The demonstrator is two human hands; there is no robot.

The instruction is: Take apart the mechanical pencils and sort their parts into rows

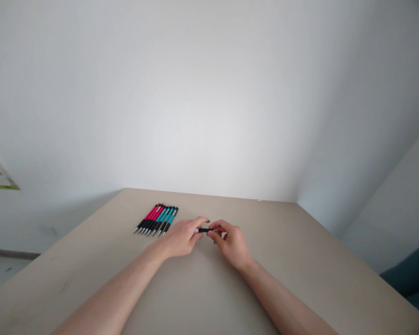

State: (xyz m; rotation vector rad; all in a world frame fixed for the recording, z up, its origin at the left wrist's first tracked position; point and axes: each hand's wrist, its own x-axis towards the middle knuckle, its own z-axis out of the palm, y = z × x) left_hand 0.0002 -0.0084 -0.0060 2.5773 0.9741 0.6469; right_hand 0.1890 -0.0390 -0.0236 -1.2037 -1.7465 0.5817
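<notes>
while pink + teal pens (156,219) lay lined up on the table (272,228), prob done imo, head view had one black-grip pen (205,230) btwn both hands: left hand (182,236) pinching one end, right hand (234,244) the other, so unfinished afaict.

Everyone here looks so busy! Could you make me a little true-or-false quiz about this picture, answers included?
1. The left hand and right hand are both at one black pen grip. True.
2. The row of pens includes pinkish-red and turquoise ones, with silvery tips. True.
3. The row of pens lies to the right of both hands. False: it lies on the left, near the left hand.
4. The beige table stands by a pale wall. True.
5. The silvery tips point towards the wall ahead. False: they point back towards the person's side.
</notes>
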